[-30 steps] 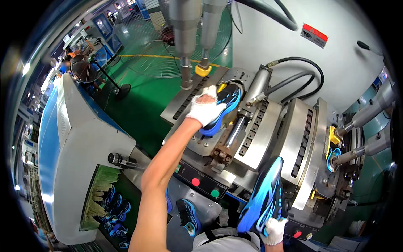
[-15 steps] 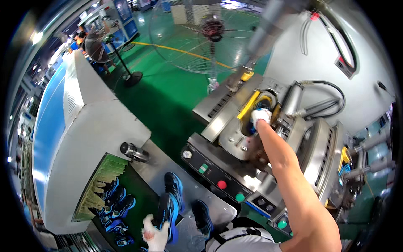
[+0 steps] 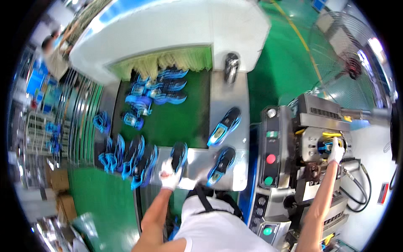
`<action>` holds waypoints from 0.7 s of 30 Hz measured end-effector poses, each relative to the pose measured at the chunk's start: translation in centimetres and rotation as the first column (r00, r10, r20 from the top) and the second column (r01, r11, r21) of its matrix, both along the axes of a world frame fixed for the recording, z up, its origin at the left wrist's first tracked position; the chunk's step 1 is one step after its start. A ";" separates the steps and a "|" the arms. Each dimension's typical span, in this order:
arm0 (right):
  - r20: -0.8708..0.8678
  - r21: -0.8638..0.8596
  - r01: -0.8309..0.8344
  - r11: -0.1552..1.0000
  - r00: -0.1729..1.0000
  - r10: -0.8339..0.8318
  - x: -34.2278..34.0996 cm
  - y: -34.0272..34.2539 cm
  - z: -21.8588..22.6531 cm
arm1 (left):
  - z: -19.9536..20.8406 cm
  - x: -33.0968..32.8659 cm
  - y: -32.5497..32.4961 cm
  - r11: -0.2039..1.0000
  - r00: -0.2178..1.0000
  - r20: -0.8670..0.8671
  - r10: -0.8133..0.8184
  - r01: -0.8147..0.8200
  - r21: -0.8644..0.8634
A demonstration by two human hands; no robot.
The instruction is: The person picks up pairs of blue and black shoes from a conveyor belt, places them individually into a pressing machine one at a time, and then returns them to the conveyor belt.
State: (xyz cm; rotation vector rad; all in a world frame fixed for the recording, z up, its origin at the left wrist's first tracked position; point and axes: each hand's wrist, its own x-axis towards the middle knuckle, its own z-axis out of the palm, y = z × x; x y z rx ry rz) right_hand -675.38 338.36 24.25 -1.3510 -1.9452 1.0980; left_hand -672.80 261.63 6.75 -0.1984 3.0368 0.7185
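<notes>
My left hand (image 3: 169, 177), in a white glove, grips the near end of a black and blue sports shoe (image 3: 179, 154) at the metal ledge. Its fingers are slightly blurred. Far to the right, my right hand (image 3: 337, 151), also gloved, is closed at a blue and black shoe (image 3: 325, 146) seated in the opening of a metal press (image 3: 310, 146). The glove hides part of that shoe. Two more shoes lie apart on the ledge: one shoe (image 3: 226, 127) farther off and another shoe (image 3: 221, 165) nearer me.
Several shoes (image 3: 147, 157) stand in a row left of my left hand. More shoes (image 3: 157, 90) sit on a green belt (image 3: 176, 122) before a fringed machine mouth (image 3: 168, 59). A control panel (image 3: 270, 147) with buttons fronts the press. A fan (image 3: 352, 67) and another person (image 3: 56, 59) are farther off.
The view has swung left, bringing the belt and shoe row into the middle. My left hand, fingers spread earlier, now closes on a shoe. My right hand stays at the shoe in the press.
</notes>
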 end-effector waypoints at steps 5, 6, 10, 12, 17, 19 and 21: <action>-0.007 0.429 -0.267 0.863 0.954 0.299 6.1 -29.0 -0.3 | 1.7 -0.4 -0.6 0.991 0.994 -0.028 -0.110 0.111 0.068; 0.159 0.438 -0.368 0.820 0.930 0.332 7.6 -31.1 -4.7 | 2.9 -1.2 -0.5 0.983 0.987 0.036 -0.154 0.149 0.108; 0.988 0.123 -0.808 0.577 0.157 0.009 10.3 -33.6 -14.3 | 0.7 -1.1 -2.7 0.945 0.986 0.100 -0.134 0.097 0.312; 0.877 0.238 -0.754 0.612 0.437 0.198 7.2 -34.9 -10.8 | 0.0 -1.0 -4.2 0.918 0.986 0.096 -0.137 0.090 0.386; 0.406 -0.033 -0.600 0.799 0.722 0.560 -6.9 -45.7 -15.0 | -1.3 -1.4 -4.8 0.871 0.942 0.291 -0.169 0.005 0.491; 0.779 0.004 -0.434 0.901 0.566 0.269 -13.3 -51.8 -15.9 | -1.7 -2.9 -5.5 0.851 0.954 0.228 -0.192 0.046 0.524; 0.521 -0.162 -0.231 0.959 0.805 0.282 -15.6 -52.6 -18.9 | -0.9 -5.5 -7.1 0.830 0.915 0.303 -0.267 0.058 0.555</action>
